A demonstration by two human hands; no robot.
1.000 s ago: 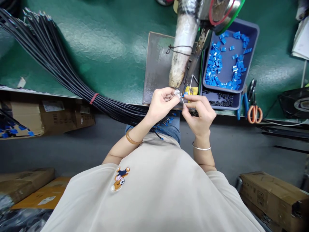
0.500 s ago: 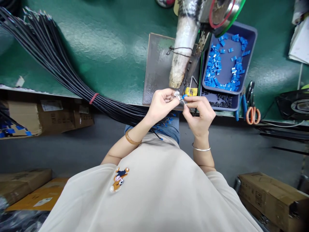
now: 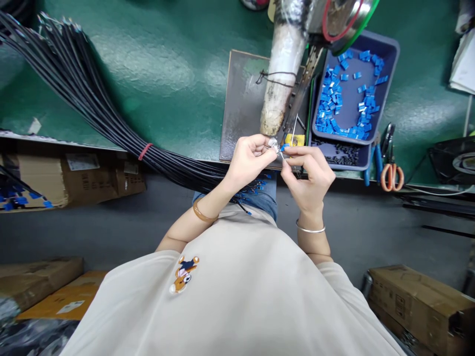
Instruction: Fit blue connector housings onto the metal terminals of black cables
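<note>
My left hand [image 3: 248, 160] and my right hand [image 3: 308, 173] meet at the green bench's front edge, both pinched. The left pinches the end of a thin black cable that runs under the hand to my lap. The right pinches a small blue connector [image 3: 284, 147] against that cable end. A thick bundle of black cables [image 3: 92, 104], bound by a red band [image 3: 144, 151], sweeps from the far left across the bench to my lap. Several cable ends there carry blue connectors [image 3: 260, 187].
A dark blue tray [image 3: 389, 54] of loose blue connectors sits at right over a tray of black parts [image 3: 336, 153]. A wrapped machine column [image 3: 282, 74] stands on a dark plate [image 3: 241, 99]. Orange-handled scissors [image 3: 389, 173] and blue-handled pliers [image 3: 376, 158] lie right. Cardboard boxes [image 3: 419, 296] surround my seat.
Both hands stay almost in place; the right fingers have shifted slightly against the blue connector at the cable end.
</note>
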